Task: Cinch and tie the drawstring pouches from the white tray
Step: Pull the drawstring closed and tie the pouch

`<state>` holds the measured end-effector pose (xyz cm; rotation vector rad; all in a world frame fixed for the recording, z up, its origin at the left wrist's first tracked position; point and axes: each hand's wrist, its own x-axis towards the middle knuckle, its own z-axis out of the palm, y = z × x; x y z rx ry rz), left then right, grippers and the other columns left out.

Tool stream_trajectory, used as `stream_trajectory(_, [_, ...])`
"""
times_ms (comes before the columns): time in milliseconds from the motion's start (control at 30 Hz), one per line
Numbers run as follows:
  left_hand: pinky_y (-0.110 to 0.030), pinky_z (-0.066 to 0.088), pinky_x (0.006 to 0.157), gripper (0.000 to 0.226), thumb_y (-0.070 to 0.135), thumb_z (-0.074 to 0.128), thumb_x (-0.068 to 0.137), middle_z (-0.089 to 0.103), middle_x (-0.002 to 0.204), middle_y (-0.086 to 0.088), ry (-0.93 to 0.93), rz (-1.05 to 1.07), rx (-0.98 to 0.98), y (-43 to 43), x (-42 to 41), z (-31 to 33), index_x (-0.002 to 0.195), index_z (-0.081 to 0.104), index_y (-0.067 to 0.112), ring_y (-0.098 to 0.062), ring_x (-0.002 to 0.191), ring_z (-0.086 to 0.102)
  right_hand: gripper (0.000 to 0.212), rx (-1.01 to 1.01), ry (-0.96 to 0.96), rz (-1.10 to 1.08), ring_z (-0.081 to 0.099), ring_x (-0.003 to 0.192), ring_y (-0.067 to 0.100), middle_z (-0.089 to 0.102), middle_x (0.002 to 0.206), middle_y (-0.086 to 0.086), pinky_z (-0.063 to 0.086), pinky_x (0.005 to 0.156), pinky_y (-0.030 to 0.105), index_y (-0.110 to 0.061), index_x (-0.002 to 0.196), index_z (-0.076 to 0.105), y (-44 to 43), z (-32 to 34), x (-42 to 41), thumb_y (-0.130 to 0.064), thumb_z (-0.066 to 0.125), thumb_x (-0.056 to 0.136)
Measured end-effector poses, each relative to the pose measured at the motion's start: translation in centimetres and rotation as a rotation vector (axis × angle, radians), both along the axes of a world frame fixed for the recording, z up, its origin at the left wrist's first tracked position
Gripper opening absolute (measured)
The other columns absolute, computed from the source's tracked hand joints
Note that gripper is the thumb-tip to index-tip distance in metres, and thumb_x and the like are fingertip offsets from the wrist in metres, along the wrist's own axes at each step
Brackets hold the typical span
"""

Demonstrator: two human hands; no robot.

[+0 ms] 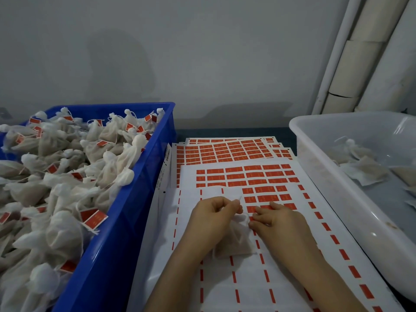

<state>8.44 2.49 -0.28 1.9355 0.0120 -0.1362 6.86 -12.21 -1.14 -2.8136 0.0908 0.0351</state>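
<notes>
Between my left hand [211,218] and right hand [276,224] sits a translucent white pouch [234,244], brownish fill, neck [240,218] gathered. Left pinches its string [240,198]; right pinches the neck.

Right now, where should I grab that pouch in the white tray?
Pinch the pouch by its bunched neck, coming down from above past the tray wall. The neck looks narrow and seems to stick up, while the filled body lies flat and floppy.
</notes>
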Motion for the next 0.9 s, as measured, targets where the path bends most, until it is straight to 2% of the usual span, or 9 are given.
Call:
stream_trajectory(200, [-0.004, 0.034, 0.055, 0.021, 0.042, 0.054, 0.091, 0.066, 0.085, 0.021, -0.002, -0.006, -0.007, 0.1, -0.1, 0.1, 0.077, 0.067, 0.033, -0.004, 0.079, 0.061, 0.042, -0.006, 0.0, -0.016, 0.035, 0.134, 0.01, 0.04, 0.144, -0.01, 0.024, 0.111, 0.029, -0.032, 0.133, 0.047, 0.3, 0.5, -0.3, -0.045, 0.041, 0.093])
stream_trajectory(533, [-0.004, 0.034, 0.056, 0.022, 0.043, 0.055, 0.09, 0.066, 0.086, 0.021, -0.007, -0.004, 0.005, 0.1, -0.1, 0.0, 0.075, 0.067, 0.033, -0.004, 0.08, 0.061, 0.044, -0.027, 0.122, -0.047, 0.04, 0.131, 0.015, 0.04, 0.145, -0.006, 0.028, 0.112, 0.034, -0.028, 0.136, 0.046, 0.4, 1.3, 0.1, -0.043, 0.042, 0.094])
stream_trajectory(633, [-0.005, 0.035, 0.058, 0.022, 0.043, 0.055, 0.09, 0.066, 0.086, 0.021, -0.007, -0.011, 0.018, 0.1, -0.1, 0.1, 0.073, 0.067, 0.034, -0.004, 0.081, 0.061, 0.036, 0.046, 0.057, -0.067, 0.054, 0.117, 0.018, 0.056, 0.131, 0.001, 0.038, 0.106, 0.035, -0.022, 0.125, 0.058, 0.4, 1.2, -0.1, -0.037, 0.048, 0.094])
stream_trajectory(700, [-0.005, 0.035, 0.058, 0.023, 0.043, 0.056, 0.09, 0.065, 0.085, 0.022, -0.015, -0.019, 0.031, 0.3, -0.1, -0.1, 0.072, 0.067, 0.033, -0.004, 0.081, 0.061, 0.031, 0.09, 0.018, -0.079, 0.059, 0.105, 0.013, 0.062, 0.122, -0.002, 0.043, 0.101, 0.031, -0.024, 0.118, 0.063, 0.4, 1.1, -0.3, -0.036, 0.052, 0.092])
stream_trajectory(767, [-0.004, 0.035, 0.057, 0.023, 0.044, 0.055, 0.091, 0.065, 0.083, 0.023, -0.02, -0.033, 0.059, 0.3, -0.2, -0.2, 0.073, 0.066, 0.033, -0.003, 0.079, 0.061, 0.033, 0.124, -0.023, -0.092, 0.057, 0.108, 0.008, 0.058, 0.126, -0.008, 0.038, 0.102, 0.021, -0.028, 0.121, 0.06, 0.1, 0.6, -0.5, -0.038, 0.052, 0.091])
stream_trajectory(800, [-0.003, 0.035, 0.056, 0.024, 0.044, 0.054, 0.091, 0.065, 0.082, 0.022, -0.022, -0.041, 0.078, 0.3, -0.3, -0.3, 0.074, 0.066, 0.033, -0.004, 0.077, 0.061, 0.037, 0.194, -0.055, -0.1, 0.054, 0.113, 0.008, 0.055, 0.131, -0.008, 0.036, 0.102, 0.021, -0.028, 0.124, 0.057, 0.0, 0.2, -0.6, -0.04, 0.054, 0.089])
stream_trajectory(867, [-0.005, 0.037, 0.057, 0.025, 0.045, 0.052, 0.092, 0.065, 0.081, 0.019, -0.019, -0.051, 0.101, 0.3, -0.1, -0.3, 0.076, 0.065, 0.032, -0.006, 0.076, 0.062, 0.061, 0.279, -0.047, -0.13, 0.037, 0.133, 0.013, 0.034, 0.147, -0.01, 0.028, 0.109, 0.031, -0.03, 0.139, 0.038, 0.0, -0.5, -1.0, -0.051, 0.055, 0.084])
stream_trajectory(900, [-0.006, 0.038, 0.056, 0.025, 0.045, 0.051, 0.092, 0.065, 0.081, 0.018, -0.01, -0.059, 0.107, 0.4, -0.1, -0.2, 0.077, 0.065, 0.031, -0.006, 0.075, 0.062, 0.072, 0.235, -0.012, -0.12, 0.024, 0.14, 0.014, 0.021, 0.152, -0.011, 0.021, 0.112, 0.035, -0.032, 0.143, 0.026, 0.3, -0.7, -1.1, -0.058, 0.053, 0.081])
